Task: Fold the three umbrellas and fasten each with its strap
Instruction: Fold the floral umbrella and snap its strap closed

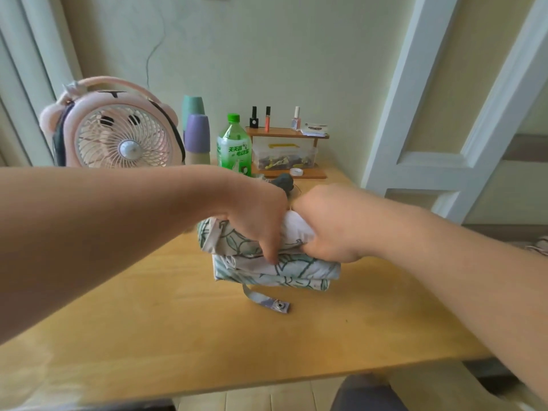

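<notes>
A folded umbrella (299, 269) with white cloth and a green leaf print lies in the middle of the wooden table (148, 321). My left hand (255, 223) reaches over it from the left, fingers curled down into its upper folds. My right hand (329, 226) grips the bunched cloth at the top right of the bundle. Both hands touch near the top. The umbrella's strap (267, 301) with a metal snap hangs loose on the table in front, unfastened. Only this one umbrella is in view.
At the back left stands a pink desk fan (118, 134). Behind the umbrella are stacked cups (197, 132), a green bottle (234, 146) and a small wooden shelf (287, 134) with nail polish and a clear box. A white door frame (430, 114) rises at the right.
</notes>
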The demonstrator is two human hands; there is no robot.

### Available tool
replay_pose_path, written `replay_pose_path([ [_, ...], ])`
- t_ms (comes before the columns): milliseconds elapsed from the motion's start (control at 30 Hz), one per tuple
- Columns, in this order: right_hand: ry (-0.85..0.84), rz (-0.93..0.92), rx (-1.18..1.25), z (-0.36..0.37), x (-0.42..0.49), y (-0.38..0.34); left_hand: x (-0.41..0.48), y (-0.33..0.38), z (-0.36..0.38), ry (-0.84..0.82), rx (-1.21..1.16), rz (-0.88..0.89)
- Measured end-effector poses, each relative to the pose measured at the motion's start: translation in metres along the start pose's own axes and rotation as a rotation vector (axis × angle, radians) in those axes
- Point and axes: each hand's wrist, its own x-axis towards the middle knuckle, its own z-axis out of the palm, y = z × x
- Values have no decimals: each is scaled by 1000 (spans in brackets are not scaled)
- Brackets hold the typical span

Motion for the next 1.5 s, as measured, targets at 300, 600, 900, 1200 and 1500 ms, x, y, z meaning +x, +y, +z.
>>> replay_pose_path([
  [300,-87,155,177,6,16,-6,2,10,19,284,329,-56],
  [600,246,255,-92,8,9,-20,6,-6,30,568,231,-152],
  [900,672,290,-130,33,1,-10,9,-10,47,1300,313,169],
  [1200,243,170,44,130,6,-15,24,-24,163,636,-498,90],
  [1500,-152,398,847,95,-3,27,20,-26,165,608,-643,42],
])
